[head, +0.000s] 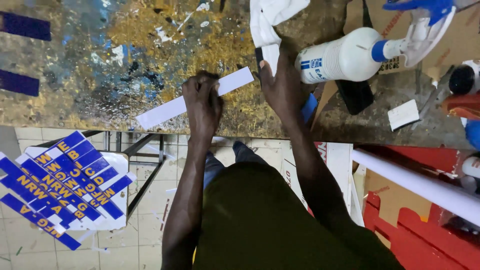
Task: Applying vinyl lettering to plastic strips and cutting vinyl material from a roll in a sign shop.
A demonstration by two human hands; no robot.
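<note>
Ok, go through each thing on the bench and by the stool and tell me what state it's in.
White strip: flat on the bench, left hand pressing on it.
White cloth: crumpled, under the right hand fingers.
Spray bottle: lying on its side.
Blue lettered strips: stacked loosely on a stool.
White tube: lying aslant.

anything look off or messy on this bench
The workbench is heavily splattered with dried gold, blue and white paint. The white spray bottle lies on its side, not upright. The white strip under the left hand sits askew. The right hand rests near a white cloth.
</note>
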